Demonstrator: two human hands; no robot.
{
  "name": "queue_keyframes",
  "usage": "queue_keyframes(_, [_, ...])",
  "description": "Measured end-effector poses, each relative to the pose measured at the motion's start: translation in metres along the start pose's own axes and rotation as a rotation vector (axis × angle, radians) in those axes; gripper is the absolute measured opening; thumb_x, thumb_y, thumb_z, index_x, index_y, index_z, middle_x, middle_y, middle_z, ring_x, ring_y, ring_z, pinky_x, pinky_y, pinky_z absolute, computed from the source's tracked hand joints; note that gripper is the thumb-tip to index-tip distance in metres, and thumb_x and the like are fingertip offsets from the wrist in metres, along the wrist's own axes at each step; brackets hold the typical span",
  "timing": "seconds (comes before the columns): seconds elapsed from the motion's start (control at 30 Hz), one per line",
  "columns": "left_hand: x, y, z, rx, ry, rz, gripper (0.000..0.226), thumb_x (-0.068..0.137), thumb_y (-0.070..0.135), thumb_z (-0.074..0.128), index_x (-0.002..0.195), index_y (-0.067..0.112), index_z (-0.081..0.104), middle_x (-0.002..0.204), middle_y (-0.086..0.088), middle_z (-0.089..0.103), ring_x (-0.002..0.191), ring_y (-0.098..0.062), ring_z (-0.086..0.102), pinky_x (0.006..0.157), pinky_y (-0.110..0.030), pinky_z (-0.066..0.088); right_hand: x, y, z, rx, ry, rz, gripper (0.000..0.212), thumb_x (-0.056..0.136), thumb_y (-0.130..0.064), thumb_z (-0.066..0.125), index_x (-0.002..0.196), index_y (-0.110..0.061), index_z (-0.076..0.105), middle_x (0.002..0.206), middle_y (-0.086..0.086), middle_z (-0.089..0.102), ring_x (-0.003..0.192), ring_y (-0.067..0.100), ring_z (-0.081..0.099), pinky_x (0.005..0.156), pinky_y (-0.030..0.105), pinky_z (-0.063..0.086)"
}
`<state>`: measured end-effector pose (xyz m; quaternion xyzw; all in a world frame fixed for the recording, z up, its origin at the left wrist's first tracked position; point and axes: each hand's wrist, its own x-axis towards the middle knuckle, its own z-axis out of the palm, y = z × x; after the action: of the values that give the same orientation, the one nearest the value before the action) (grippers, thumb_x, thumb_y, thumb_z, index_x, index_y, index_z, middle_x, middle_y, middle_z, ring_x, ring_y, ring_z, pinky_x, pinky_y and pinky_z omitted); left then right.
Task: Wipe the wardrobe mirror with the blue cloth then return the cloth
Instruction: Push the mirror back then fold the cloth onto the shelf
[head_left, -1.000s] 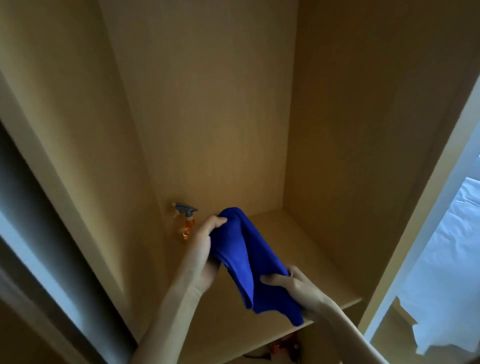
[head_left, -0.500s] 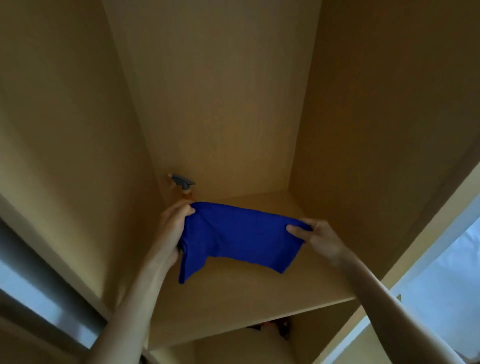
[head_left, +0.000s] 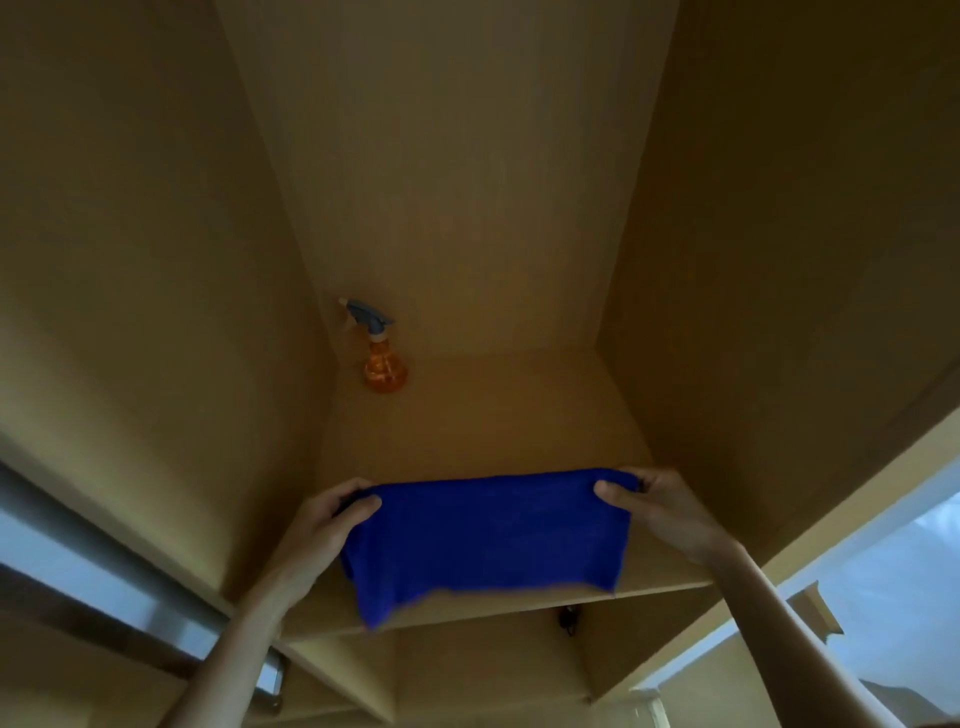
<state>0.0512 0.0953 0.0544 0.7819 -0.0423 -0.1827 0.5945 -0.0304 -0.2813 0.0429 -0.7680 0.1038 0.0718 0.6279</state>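
Both hands reach into an open wooden wardrobe compartment and hold the blue cloth (head_left: 488, 535) stretched flat between them. The left hand (head_left: 317, 535) pinches the cloth's upper left corner, thumb on top and fingers curled behind the fabric; the right hand (head_left: 660, 514) pinches the upper right corner in the same manner, so each hand is closed on the cloth. The top edge runs nearly level from one hand to the other, and the rest hangs down in front of the shelf (head_left: 483, 431). The lower edge is uneven: its left corner droops lowest, past the shelf's front lip, while the right side ends about level with that lip. Whether the cloth touches the shelf board cannot be told from this angle. At the back left corner of the same shelf stands an orange spray bottle (head_left: 383, 358) with a grey-blue trigger head, upright, close to the left wall and well apart from the cloth. Below the shelf another compartment opens, with a small dark object just under the board on the right, too dim to identify. A pale metallic rail (head_left: 104, 540) crosses the lower left.
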Motion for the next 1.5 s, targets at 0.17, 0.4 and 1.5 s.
queue_keyframes(0.17, [0.011, -0.017, 0.011, -0.093, -0.043, -0.27, 0.009, 0.096, 0.014, 0.064, 0.101, 0.021, 0.066, 0.104, -0.001, 0.068, 0.102, -0.017, 0.061, 0.078, -0.024, 0.044, 0.019, 0.019, -0.001, -0.007, -0.13, 0.125, 0.02, 0.1, -0.026, 0.064, 0.105, -0.01, 0.075, 0.094, 0.002, 0.08, 0.092, 0.02, 0.077, 0.071, 0.029, 0.062])
queue_keyframes(0.4, [0.06, -0.055, 0.017, 0.257, -0.073, -0.162, 0.011, 0.101, 0.02, 0.059, 0.108, 0.02, 0.067, 0.113, 0.003, 0.064, 0.106, -0.014, 0.061, 0.073, -0.018, 0.045, 0.072, 0.048, 0.009, -0.086, -0.015, 0.149, 0.026, 0.092, -0.035, 0.077, 0.099, -0.01, 0.071, 0.105, 0.009, 0.074, 0.087, 0.011, 0.076, 0.068, 0.032, 0.064])
queue_keyframes(1.5, [0.042, -0.104, 0.068, 1.105, -0.029, 0.223, 0.092, 0.084, 0.079, -0.013, 0.158, 0.024, -0.006, 0.167, 0.007, -0.008, 0.152, -0.006, -0.013, 0.121, -0.026, -0.017, 0.041, 0.101, 0.091, -1.132, 0.143, -0.087, 0.1, 0.097, -0.073, -0.012, 0.157, -0.013, 0.04, 0.164, 0.013, 0.037, 0.153, 0.029, 0.034, 0.123, 0.046, 0.011])
